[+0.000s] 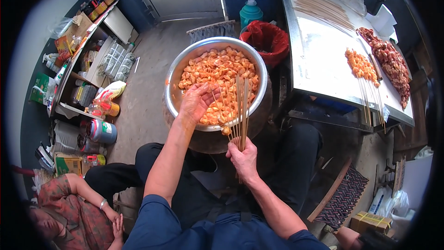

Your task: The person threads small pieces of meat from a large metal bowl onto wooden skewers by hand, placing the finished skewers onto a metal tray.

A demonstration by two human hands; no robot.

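Note:
A wide metal basin point(169, 86) in front of me holds a heap of orange, marinated meat pieces point(215, 66). My right hand point(244, 154) grips a bundle of thin skewers point(244, 107) that points up over the basin's near rim. Low on one skewer, just above that hand, sits a meat piece point(226, 131). My left hand point(198, 101) hovers above the meat, palm partly turned up and fingers curled, close to the skewers' left side. Whether a small piece lies between its fingertips cannot be made out.
A table point(312, 59) at right bears loose skewers point(319, 5), threaded orange meat point(360, 64) and dark red meat skewers point(386, 62). Behind the basin stand a red-lined bin point(267, 41) and teal flask point(251, 12). Shelves point(99, 73) line the left; a person point(76, 208) sits lower left.

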